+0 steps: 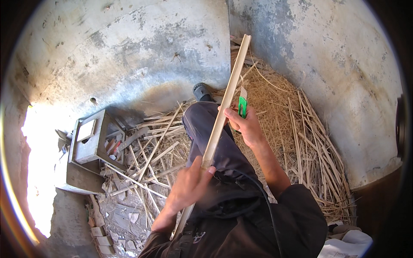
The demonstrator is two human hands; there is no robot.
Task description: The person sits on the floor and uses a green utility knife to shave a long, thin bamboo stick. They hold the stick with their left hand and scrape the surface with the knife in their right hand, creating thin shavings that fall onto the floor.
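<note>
A long, pale split-bamboo strip [232, 84] with a hollowed face runs slantwise across my lap, its far end up toward the wall corner. My left hand [187, 185], slightly blurred, is closed around its lower part, thumb on the edge. Higher up, my right hand [247, 125] holds a green utility knife [242, 106], its blade pointing away from me. The thumb of that hand also lies against the strip, and some fingers are hidden behind it. Below the left hand, the strip's near end passes beside my dark jacket.
Thin shavings [269, 103] heap up beyond my right arm, with loose bamboo sticks [316, 150] along the right wall. More sticks [150, 161] lie crisscrossed at left, beside a tipped wooden stool-like frame [92, 148]. A white sack [348, 244] sits lower right.
</note>
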